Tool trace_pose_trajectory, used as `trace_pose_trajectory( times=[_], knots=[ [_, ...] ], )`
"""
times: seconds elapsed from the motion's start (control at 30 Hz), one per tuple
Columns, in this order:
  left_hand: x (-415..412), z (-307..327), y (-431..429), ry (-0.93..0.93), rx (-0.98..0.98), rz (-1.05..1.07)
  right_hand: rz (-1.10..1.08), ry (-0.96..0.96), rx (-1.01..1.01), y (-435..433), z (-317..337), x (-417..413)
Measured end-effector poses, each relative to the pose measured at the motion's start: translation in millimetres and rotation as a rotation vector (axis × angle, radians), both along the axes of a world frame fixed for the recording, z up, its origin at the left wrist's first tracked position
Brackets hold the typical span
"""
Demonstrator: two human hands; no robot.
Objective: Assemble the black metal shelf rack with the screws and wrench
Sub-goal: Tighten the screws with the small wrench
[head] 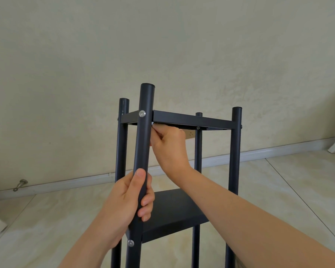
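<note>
1. The black shelf rack (235, 151) stands upright in the middle of the frame on a pale tiled floor (278, 180), in front of a cream wall (162, 45).
2. Its top shelf (191, 119) sits just below the tips of the four posts. A lower shelf (172, 213) shows at lower centre, partly behind the forearms.
3. The left hand (128, 206), at lower centre, grips the near post (143, 144) – fingers wrapped round it from the right, thumb lying up its front.
4. The right hand (170, 146) reaches up under the top shelf just right of that post. Its fingers are curled tight against the corner; I cannot tell whether they hold anything.
5. A silver screw (142, 113) sits in the near post level with the top shelf, and a second screw (131, 243) lower down – just below the left hand.
6. At lower left, a small metal fitting (20, 184) sticks out from the white baseboard (66, 183).
</note>
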State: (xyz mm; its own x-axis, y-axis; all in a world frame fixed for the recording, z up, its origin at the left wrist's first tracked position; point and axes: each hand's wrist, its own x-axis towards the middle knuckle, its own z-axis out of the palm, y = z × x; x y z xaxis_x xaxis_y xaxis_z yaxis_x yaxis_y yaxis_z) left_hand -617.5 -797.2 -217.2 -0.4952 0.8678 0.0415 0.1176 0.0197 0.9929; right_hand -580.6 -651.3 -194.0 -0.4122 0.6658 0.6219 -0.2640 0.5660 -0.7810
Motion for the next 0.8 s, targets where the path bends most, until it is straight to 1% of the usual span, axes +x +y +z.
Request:
trace_pose_trajectory(
  times=[0.13,0.27,0.4,0.8],
  knots=[
    [0.1,0.9,1.0,-0.010,0.000,0.005,0.006,-0.032,0.001,-0.1,2.1,4.1],
    [-0.1,1.5,1.1,-0.016,-0.002,0.009,0.063,-0.166,0.010,1.4,0.8,12.3],
    [-1.2,1.1,0.8,-0.021,-0.003,0.012,0.066,-0.234,0.005,1.8,4.8,21.3],
    [-1.1,-1.7,2.4,-0.034,0.022,0.009,0.079,-0.230,-0.087,5.8,18.0,34.7]
  ],
)
